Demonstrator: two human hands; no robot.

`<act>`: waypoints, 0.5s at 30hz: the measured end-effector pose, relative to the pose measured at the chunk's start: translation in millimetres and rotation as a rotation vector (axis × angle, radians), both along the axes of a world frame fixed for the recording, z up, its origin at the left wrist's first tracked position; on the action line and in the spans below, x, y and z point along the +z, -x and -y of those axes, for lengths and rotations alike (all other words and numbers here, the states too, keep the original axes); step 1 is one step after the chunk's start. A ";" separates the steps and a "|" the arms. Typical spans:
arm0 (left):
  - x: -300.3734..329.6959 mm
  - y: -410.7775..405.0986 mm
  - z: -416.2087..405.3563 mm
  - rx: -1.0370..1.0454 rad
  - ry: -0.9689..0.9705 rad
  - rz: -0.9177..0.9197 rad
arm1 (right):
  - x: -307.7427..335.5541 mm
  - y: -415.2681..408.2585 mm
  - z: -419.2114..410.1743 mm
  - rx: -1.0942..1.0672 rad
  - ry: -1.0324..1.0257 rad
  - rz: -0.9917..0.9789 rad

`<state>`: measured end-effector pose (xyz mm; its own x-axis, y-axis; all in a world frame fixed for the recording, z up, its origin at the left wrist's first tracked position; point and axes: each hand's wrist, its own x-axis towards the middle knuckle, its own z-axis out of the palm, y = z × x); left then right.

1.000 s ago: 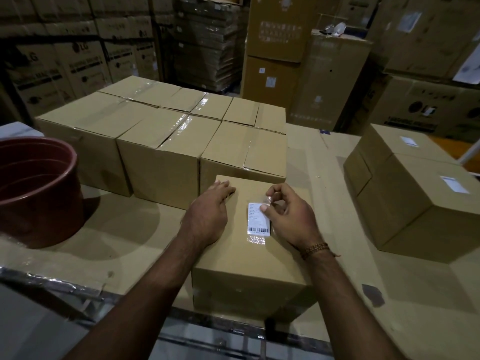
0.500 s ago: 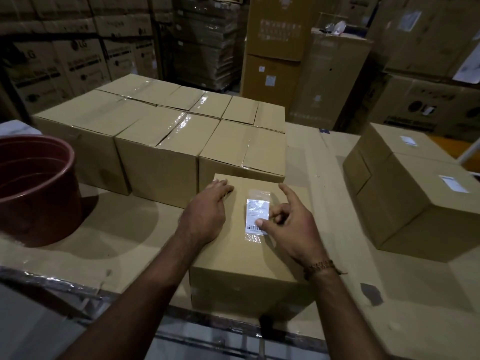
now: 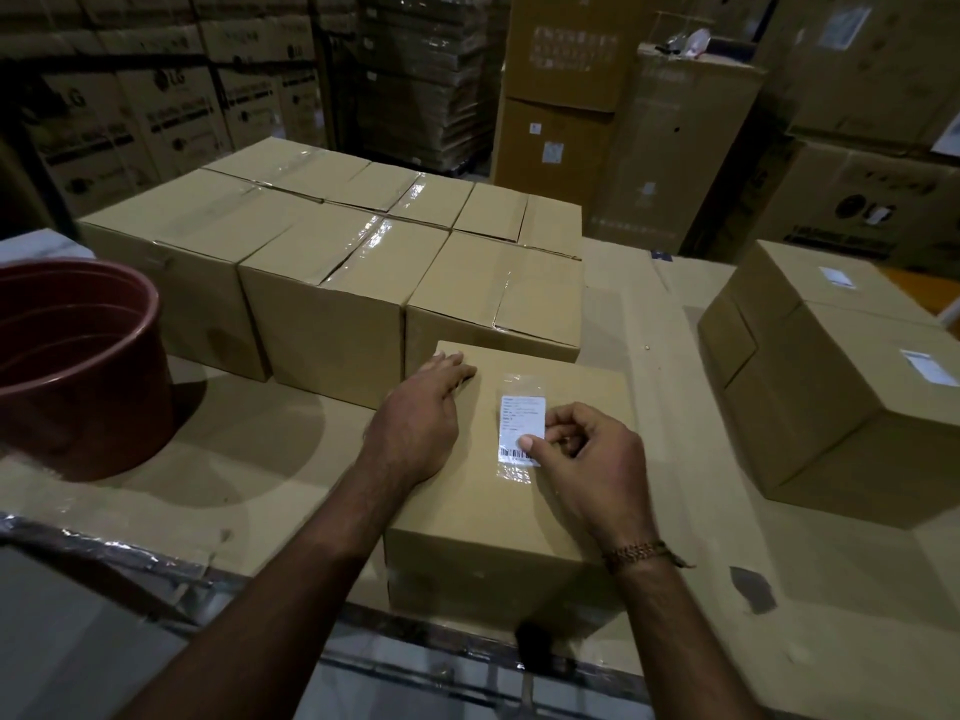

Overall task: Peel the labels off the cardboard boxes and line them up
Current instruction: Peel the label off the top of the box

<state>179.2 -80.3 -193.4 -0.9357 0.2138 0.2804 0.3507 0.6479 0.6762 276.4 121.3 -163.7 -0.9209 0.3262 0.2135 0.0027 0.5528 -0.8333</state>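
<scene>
A small cardboard box [image 3: 488, 522] stands at the near edge of the table in front of me. On its top lies a white barcode label [image 3: 519, 423] under a strip of clear tape. My left hand [image 3: 421, 423] rests flat on the box's top left part, fingers straight. My right hand [image 3: 587, 459] sits at the label's right edge with curled fingers, its thumb on the label's lower right corner. Whether the label's edge is lifted cannot be made out.
Several label-free boxes [image 3: 332, 283] stand in rows behind the small box. Two boxes with white labels [image 3: 841, 387] stand at the right. A dark red bucket [image 3: 78, 366] is at the left. Warehouse cartons fill the background.
My right hand opened its fingers half a second ago and has now curled them again at the label's right edge. My left hand stays on the box.
</scene>
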 end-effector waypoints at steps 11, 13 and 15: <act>2.7 -1.8 -0.5 -0.005 -0.013 -0.009 | -1.6 0.5 -12.5 0.130 0.109 0.069; 3.2 -2.7 -0.7 -0.003 -0.018 -0.003 | -1.6 -0.6 -16.0 0.172 0.109 0.076; 3.5 -3.1 -1.2 0.000 -0.020 -0.002 | -1.4 -2.3 -17.9 0.202 0.101 0.089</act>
<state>182.4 -79.1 -189.8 -0.9353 0.2078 0.2865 0.3518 0.6346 0.6881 278.7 139.2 -165.0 -0.9833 0.1496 0.1041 -0.0233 0.4632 -0.8860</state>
